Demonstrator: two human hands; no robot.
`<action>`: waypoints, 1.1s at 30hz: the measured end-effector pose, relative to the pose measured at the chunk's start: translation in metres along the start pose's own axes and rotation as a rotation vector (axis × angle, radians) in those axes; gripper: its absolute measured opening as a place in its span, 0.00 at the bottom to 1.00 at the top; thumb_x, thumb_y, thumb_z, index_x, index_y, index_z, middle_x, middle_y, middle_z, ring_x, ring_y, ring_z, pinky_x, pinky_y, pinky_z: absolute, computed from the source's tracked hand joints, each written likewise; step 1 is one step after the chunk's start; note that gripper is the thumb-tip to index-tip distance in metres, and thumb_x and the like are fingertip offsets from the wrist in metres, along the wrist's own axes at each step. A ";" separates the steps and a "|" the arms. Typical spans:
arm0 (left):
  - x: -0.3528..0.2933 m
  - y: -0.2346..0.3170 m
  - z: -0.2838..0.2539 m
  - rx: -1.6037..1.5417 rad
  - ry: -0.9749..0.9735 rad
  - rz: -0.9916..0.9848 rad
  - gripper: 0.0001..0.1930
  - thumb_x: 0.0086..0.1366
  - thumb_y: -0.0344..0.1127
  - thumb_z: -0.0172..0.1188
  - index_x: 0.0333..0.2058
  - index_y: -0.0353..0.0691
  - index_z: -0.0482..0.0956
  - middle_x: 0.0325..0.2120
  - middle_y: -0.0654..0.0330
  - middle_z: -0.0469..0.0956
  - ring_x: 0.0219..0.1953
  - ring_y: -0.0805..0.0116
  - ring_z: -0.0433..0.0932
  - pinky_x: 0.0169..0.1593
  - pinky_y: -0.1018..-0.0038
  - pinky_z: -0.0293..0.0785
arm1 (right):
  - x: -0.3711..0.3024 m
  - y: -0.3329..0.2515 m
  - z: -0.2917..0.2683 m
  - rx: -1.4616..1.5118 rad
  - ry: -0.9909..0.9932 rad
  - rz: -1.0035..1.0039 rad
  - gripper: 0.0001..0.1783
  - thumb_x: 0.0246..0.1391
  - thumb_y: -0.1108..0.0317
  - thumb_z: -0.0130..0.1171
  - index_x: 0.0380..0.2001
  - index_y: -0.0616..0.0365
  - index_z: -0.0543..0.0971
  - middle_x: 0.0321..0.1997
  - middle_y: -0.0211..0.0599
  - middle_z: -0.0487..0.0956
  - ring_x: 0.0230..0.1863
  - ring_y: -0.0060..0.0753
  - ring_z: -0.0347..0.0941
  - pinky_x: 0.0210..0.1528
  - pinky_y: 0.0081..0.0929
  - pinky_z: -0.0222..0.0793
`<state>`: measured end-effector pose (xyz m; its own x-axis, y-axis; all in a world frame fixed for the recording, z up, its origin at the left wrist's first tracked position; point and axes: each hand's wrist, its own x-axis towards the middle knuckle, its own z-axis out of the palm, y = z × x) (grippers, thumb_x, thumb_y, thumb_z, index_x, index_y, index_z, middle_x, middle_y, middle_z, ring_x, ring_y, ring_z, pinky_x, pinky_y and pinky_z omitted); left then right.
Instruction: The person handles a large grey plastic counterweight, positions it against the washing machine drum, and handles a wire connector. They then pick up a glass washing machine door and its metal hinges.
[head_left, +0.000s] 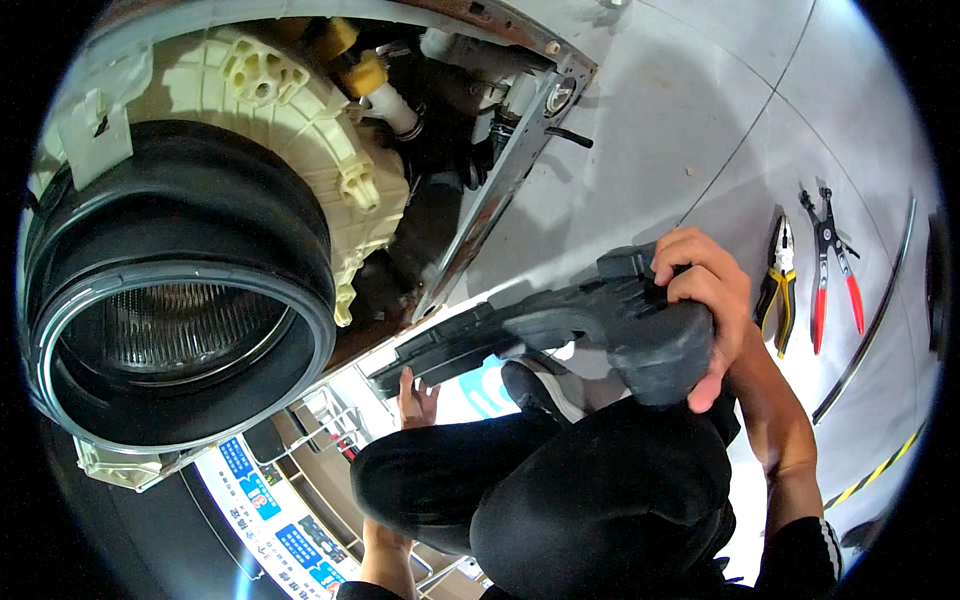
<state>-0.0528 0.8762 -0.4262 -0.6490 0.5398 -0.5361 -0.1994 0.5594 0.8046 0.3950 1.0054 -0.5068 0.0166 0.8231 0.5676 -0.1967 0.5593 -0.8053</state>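
Both my hands hold a long black moulded part (650, 335) above my bent knees. It has a blocky, thick right end and a narrower arm reaching left. My right hand (715, 290) wraps round the thick end, with fingers over the top and thumb at the lower edge. Under the narrow end, my left hand (417, 400) grips with its fingertips; my knee hides part of that arm. Just left of the part stands an opened front-loading washing machine, its black rubber door gasket (180, 190) round the metal drum (185, 325) and its cream plastic tub (300, 135) exposed.
The machine's metal frame edge (500, 190) runs beside the part. On the grey floor (680, 130) at right lie yellow-and-black pliers (778, 285), red-handled pliers (828, 265) and a thin dark tube (875, 325). Yellow-and-black striped tape (875, 470) marks the floor at lower right.
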 end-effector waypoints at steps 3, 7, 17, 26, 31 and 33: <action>-0.013 0.002 0.007 0.028 -0.039 0.038 0.18 0.56 0.47 0.58 0.41 0.44 0.71 0.39 0.65 0.72 0.45 0.66 0.70 0.44 0.65 0.70 | -0.005 0.004 0.002 0.027 0.020 0.039 0.45 0.27 0.22 0.49 0.18 0.61 0.65 0.27 0.41 0.67 0.28 0.41 0.66 0.28 0.33 0.63; -0.019 0.001 0.002 0.068 -0.065 0.094 0.22 0.58 0.48 0.56 0.46 0.42 0.66 0.45 0.62 0.69 0.48 0.67 0.68 0.46 0.67 0.67 | -0.005 -0.002 0.004 0.003 0.007 0.188 0.49 0.30 0.17 0.35 0.18 0.63 0.64 0.27 0.44 0.67 0.30 0.42 0.65 0.32 0.34 0.62; -0.007 -0.011 -0.013 -0.041 -0.050 0.062 0.22 0.54 0.54 0.59 0.44 0.52 0.69 0.41 0.70 0.71 0.42 0.73 0.68 0.42 0.67 0.66 | 0.009 -0.008 0.004 0.018 0.029 0.273 0.47 0.31 0.19 0.39 0.18 0.63 0.64 0.28 0.43 0.67 0.30 0.39 0.65 0.32 0.31 0.62; 0.018 -0.036 -0.048 -0.111 0.246 0.053 0.22 0.51 0.48 0.62 0.44 0.52 0.68 0.39 0.66 0.69 0.40 0.69 0.68 0.38 0.60 0.70 | 0.009 -0.006 0.005 -0.018 -0.031 0.218 0.45 0.36 0.21 0.37 0.17 0.61 0.65 0.26 0.43 0.69 0.29 0.39 0.66 0.32 0.32 0.62; 0.023 -0.034 -0.050 -0.014 0.189 -0.007 0.24 0.51 0.49 0.62 0.46 0.56 0.65 0.41 0.70 0.68 0.39 0.67 0.70 0.31 0.63 0.72 | 0.011 -0.014 0.011 0.033 0.024 0.208 0.43 0.36 0.24 0.43 0.18 0.62 0.66 0.27 0.43 0.69 0.30 0.40 0.67 0.33 0.32 0.63; -0.004 -0.015 -0.017 0.009 0.042 0.051 0.30 0.49 0.53 0.62 0.50 0.56 0.63 0.47 0.69 0.64 0.48 0.63 0.64 0.41 0.62 0.70 | 0.010 -0.016 0.010 0.022 0.048 0.209 0.41 0.37 0.26 0.44 0.18 0.62 0.67 0.26 0.43 0.69 0.30 0.40 0.67 0.34 0.33 0.63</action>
<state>-0.0601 0.8549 -0.4322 -0.6887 0.5407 -0.4831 -0.1589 0.5376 0.8281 0.3885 1.0036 -0.4871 0.0195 0.9252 0.3791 -0.2217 0.3737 -0.9007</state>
